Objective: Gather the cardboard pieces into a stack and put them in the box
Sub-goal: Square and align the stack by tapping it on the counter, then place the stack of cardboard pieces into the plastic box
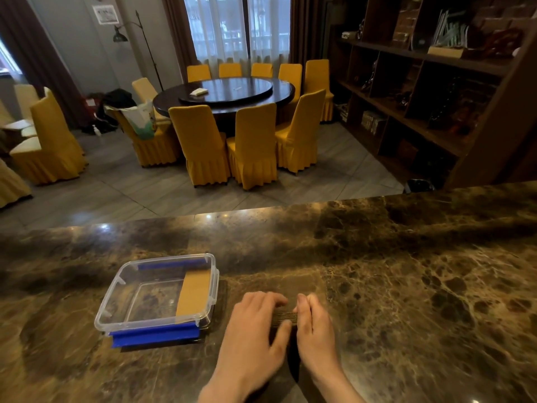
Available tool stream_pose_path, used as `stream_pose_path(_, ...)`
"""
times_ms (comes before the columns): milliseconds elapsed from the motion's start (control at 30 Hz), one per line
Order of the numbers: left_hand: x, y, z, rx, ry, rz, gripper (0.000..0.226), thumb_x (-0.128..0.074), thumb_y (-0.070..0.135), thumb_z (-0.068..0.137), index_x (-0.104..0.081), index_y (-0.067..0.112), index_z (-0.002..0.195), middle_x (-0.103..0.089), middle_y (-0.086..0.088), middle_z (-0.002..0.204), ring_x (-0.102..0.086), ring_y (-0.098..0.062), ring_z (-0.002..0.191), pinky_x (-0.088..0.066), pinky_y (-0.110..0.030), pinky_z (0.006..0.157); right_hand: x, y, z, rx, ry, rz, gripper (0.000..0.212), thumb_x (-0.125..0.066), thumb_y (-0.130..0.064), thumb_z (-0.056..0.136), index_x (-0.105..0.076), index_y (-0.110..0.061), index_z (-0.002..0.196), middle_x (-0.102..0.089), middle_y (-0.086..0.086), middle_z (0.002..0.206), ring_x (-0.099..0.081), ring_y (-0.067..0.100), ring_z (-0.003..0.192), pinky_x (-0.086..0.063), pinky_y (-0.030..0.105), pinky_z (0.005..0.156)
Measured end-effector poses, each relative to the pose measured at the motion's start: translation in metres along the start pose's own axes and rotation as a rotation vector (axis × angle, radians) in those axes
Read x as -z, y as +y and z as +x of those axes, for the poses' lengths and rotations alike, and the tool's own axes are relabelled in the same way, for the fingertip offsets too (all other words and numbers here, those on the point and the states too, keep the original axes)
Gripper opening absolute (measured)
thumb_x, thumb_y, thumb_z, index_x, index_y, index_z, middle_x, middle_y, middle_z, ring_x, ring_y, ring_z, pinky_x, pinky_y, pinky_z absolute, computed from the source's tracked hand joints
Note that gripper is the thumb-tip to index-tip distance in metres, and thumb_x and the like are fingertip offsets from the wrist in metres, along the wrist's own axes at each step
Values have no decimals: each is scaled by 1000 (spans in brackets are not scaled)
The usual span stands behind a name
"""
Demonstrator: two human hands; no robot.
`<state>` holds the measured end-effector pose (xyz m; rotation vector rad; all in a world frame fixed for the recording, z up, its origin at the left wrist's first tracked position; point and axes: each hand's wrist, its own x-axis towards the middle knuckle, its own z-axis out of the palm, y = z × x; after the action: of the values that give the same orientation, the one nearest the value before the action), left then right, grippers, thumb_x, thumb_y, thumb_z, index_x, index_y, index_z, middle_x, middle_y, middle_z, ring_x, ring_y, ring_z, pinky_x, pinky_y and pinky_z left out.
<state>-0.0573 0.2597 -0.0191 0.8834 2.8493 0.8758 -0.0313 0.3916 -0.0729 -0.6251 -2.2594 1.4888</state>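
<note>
Both hands meet over the marble desk (406, 271): the left hand (255, 330) and right hand (315, 324) pinch a thin stack of cardboard pieces (286, 318) between their fingers, seemingly to square its edges. Just left of the fingers sits the clear box (116, 292), open, one cardboard piece (194, 292) already leaning inside. Beyond, yellow chairs (252, 141).
</note>
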Motion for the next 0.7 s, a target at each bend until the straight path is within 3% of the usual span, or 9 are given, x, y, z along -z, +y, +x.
stream_pose_path(100, 6, 4, 6, -59, -199, 143, 51, -58, 44, 88, -44, 40, 137, -51, 19, 135, -43, -5, 126, -36, -26, 111, -1, -1, 0, -3, -4, 4, 30, -45, -18, 103, -56, -10, 76, -61, 1, 68, -59, 11, 76, -40, 20, 60)
stream_pose_path(167, 6, 6, 10, -37, -251, 242, 50, -59, 39, 92, -44, 34, 139, -53, 12, 140, -47, -12, 128, -38, -31, 113, -1, -1, 0, 2, 0, -3, 29, -46, -17, 103, -57, -10, 77, -63, -1, 69, -60, 9, 77, -42, 17, 62)
stream_pose_path(467, 0, 7, 10, -58, -240, 372, 34, -53, 29, 100, -45, 27, 134, -55, 6, 139, -50, -17, 125, -41, -35, 106, 3, -7, -1, -46, -21, 30, 31, -46, -21, 103, -59, -9, 77, -64, 1, 71, -60, 9, 79, -41, 19, 62)
stream_pose_path(567, 2, 8, 9, -27, -224, 308, 33, -53, 30, 101, -45, 29, 133, -55, 8, 139, -51, -15, 123, -42, -33, 107, 7, -16, -2, -92, -42, 120, 37, -46, -37, 101, -59, -12, 77, -65, 3, 71, -61, 11, 73, -45, 22, 61)
stream_pose_path(700, 10, 7, 3, 174, -95, -26, 27, -60, 36, 98, -47, 43, 121, -59, 17, 125, -55, -5, 110, -48, -33, 104, 22, -21, 0, -162, -12, 372, 41, -50, -55, 89, -66, -18, 89, -72, 4, 85, -69, 11, 76, -56, 33, 71)
